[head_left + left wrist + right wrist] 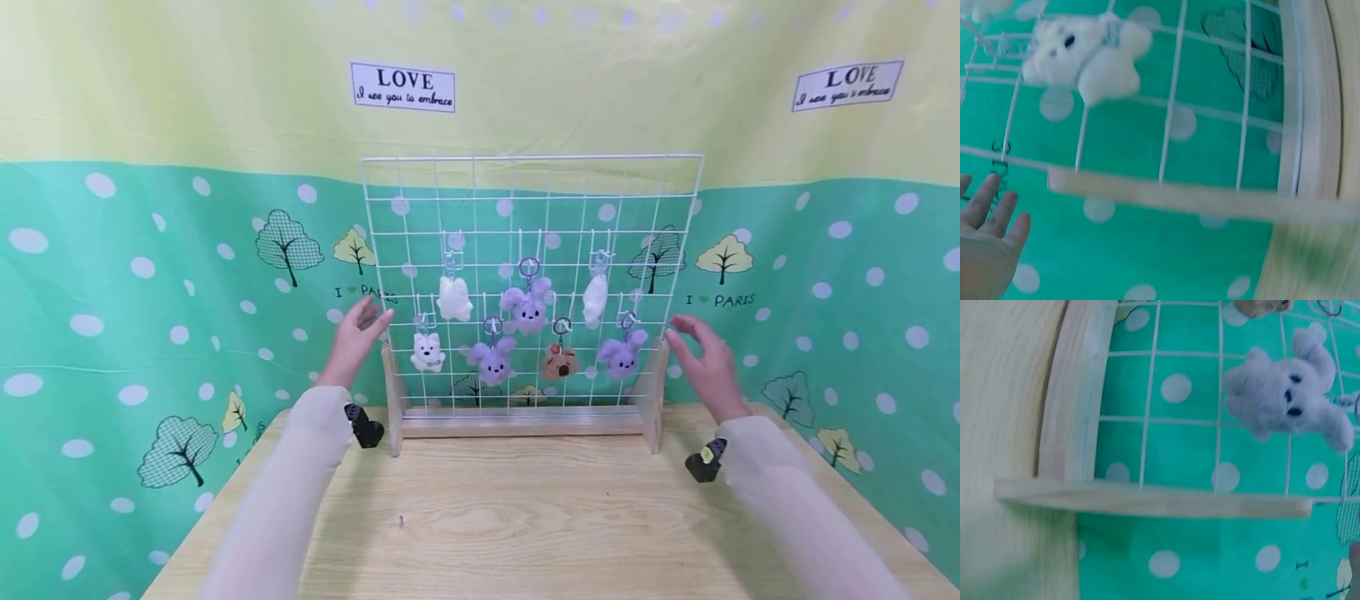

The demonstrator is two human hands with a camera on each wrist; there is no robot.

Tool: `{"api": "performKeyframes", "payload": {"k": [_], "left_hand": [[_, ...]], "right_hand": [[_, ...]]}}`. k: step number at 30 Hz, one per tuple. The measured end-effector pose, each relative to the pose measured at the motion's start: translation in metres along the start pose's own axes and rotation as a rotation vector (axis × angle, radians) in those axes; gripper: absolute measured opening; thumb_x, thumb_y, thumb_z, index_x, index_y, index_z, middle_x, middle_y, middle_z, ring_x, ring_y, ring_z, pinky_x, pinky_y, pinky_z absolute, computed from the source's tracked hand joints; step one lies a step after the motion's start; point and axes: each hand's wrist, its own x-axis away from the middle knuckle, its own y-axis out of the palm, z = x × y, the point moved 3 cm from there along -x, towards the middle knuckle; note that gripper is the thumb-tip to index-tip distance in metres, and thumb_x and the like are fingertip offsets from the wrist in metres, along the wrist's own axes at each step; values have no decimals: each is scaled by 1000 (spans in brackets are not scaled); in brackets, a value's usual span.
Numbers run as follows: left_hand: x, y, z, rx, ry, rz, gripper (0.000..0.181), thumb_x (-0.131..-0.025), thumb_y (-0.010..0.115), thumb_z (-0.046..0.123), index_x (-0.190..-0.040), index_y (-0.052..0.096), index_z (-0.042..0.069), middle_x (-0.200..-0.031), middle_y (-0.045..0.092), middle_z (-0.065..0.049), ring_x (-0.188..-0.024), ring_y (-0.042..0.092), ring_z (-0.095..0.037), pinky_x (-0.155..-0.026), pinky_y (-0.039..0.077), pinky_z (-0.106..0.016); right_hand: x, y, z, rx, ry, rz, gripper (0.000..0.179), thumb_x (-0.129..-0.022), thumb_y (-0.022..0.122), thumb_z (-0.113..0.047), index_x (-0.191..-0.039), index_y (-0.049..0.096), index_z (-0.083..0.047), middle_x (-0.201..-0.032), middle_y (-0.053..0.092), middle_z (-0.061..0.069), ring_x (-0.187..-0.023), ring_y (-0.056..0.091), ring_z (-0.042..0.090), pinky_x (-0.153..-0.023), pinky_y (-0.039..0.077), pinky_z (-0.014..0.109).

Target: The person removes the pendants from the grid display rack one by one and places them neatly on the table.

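Observation:
A white wire grid rack (531, 156) stands upright on a wooden base (525, 423). Plush keychains hang from its hooks: purple rabbits, including one at the right (622, 356), white ones, including a white bear (427, 352) at lower left, and a brown animal (560, 363). My left hand (354, 340) is beside the rack's left edge, its fingers extended; they show again in the left wrist view (988, 234). At the opposite edge, my right hand (708, 367) has its fingers reaching toward the frame, just above the wooden side support (654, 400). Neither hand holds a keychain.
The rack stands toward the back of a light wooden table (495, 517). A tiny object (401, 522) lies on the tabletop, left of centre. Behind hangs a green and yellow curtain (150, 333) with trees and dots. Each wrist carries a small black camera (365, 427).

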Motion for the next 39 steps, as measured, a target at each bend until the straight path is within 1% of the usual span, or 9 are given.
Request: {"api": "performKeyframes", "payload": {"k": [2, 8, 13, 17, 21, 26, 32, 35, 39], "left_hand": [[-2, 5, 0, 61, -25, 32, 70, -94, 56, 35, -150, 21, 12, -151, 30, -14, -139, 29, -29, -113, 26, -44], [-16, 17, -15, 162, -73, 179, 54, -95, 56, 30, -142, 39, 11, -144, 44, -11, -132, 41, -22, -109, 35, -35], [-23, 26, -15, 239, -70, 286, 37, -94, 58, 21, -129, 55, 8, -131, 57, -10, -122, 52, -19, -104, 41, -27], [-27, 31, -16, 289, -53, 351, 31, -94, 58, 15, -123, 60, 6, -126, 61, -11, -117, 56, -17, -100, 43, -23], [-27, 35, -19, 305, -74, 354, 30, -96, 55, 15, -125, 59, 7, -128, 60, -8, -119, 55, -15, -103, 41, -23], [-26, 37, -26, 312, -97, 340, 29, -98, 51, 15, -125, 59, 10, -128, 60, -5, -119, 55, -13, -105, 38, -22], [-28, 36, -31, 314, -95, 340, 28, -97, 53, 14, -123, 60, 10, -126, 62, -5, -117, 56, -14, -104, 40, -23], [-29, 35, -32, 307, -100, 339, 27, -96, 54, 14, -122, 61, 11, -125, 62, -5, -116, 57, -13, -103, 40, -23], [-28, 34, -33, 295, -95, 340, 27, -96, 55, 13, -121, 61, 11, -124, 62, -5, -116, 57, -13, -103, 41, -22]], "right_hand": [[-3, 3, -3, -31, 7, 3, 52, -98, 48, -38, -137, 42, -4, -136, 49, 18, -126, 41, 35, -106, 31, 57], [-9, 14, -11, -74, 45, 13, 53, -96, 52, -39, -134, 45, -3, -133, 51, 17, -124, 45, 34, -106, 35, 52], [-15, 21, -16, -67, 78, 37, 51, -95, 54, -39, -130, 50, -2, -128, 56, 16, -118, 51, 30, -101, 42, 45], [-20, 27, -18, -64, 110, 22, 48, -95, 55, -36, -128, 51, -2, -127, 56, 15, -116, 53, 26, -100, 44, 42], [-22, 30, -19, -47, 127, 32, 47, -95, 55, -35, -127, 52, 0, -124, 58, 16, -113, 54, 27, -97, 46, 39], [-23, 32, -18, -45, 162, 56, 44, -94, 57, -35, -124, 55, -2, -122, 60, 15, -109, 57, 24, -91, 49, 25], [-24, 38, -14, -70, 199, 106, 38, -93, 60, -33, -118, 61, -4, -114, 64, 14, -92, 57, 2, -79, 47, 11], [-26, 41, -11, -83, 209, 130, 36, -92, 61, -31, -115, 63, -4, -108, 66, 13, -84, 56, -4, -73, 47, 9], [-28, 45, -8, -91, 206, 149, 36, -91, 62, -33, -113, 65, -4, -99, 68, 5, -79, 57, -1, -67, 48, 10]]}}
